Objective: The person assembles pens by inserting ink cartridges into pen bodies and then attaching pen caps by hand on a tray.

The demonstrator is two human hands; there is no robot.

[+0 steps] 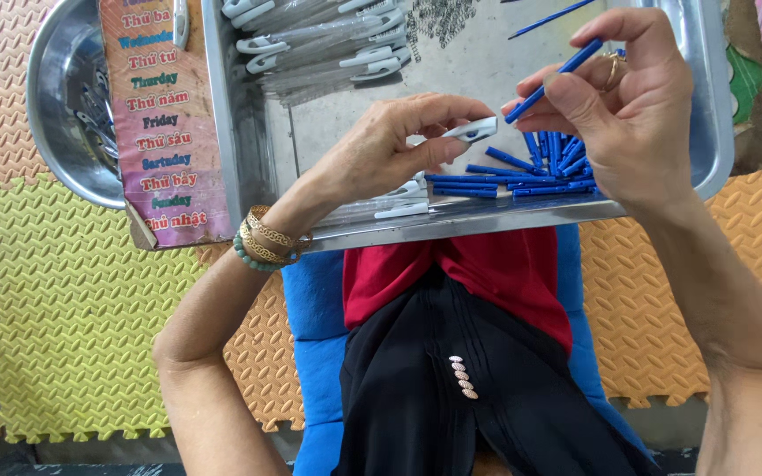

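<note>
The left hand [390,145] pinches a white clip piece [472,130] over the metal tray [707,132]. The right hand [637,106] grips a blue stick [555,79], slanting down, its low tip just beside the white piece.

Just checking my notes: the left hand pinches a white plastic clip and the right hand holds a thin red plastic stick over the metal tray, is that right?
Not quite. The thin plastic stick in the right hand is blue, not red, as the head view shows. The rest holds: the left hand pinches a white plastic clip over the metal tray.
</note>
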